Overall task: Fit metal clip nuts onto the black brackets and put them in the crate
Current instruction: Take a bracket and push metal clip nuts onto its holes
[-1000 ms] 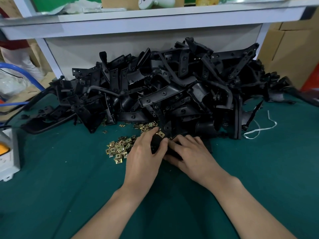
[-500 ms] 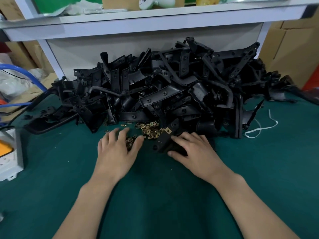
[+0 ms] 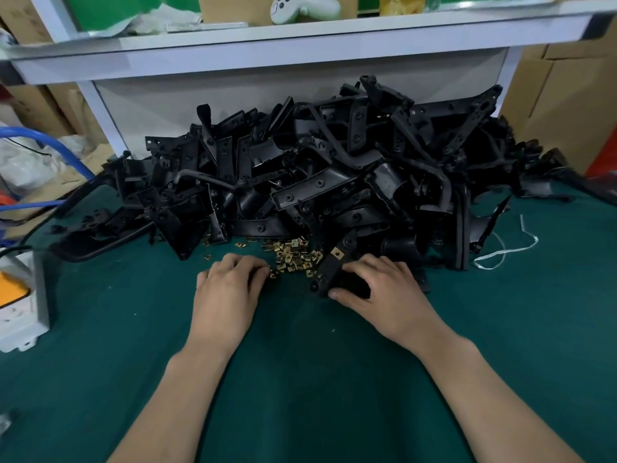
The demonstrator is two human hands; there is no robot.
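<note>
at centre frame the left hand curls onto the loose clip nuts; i cannot tell if it pinches one. just right, the right hand grips a bracket on the green cloth. behind them sits the bracket heap.

Dim, even overhead light; wide-angle bending and softness toward edges.

The surface is covered by dark green cloth. On its far side lies a big pile of black brackets, with metal clip nuts scattered just before it; a white string lies at right.
</note>
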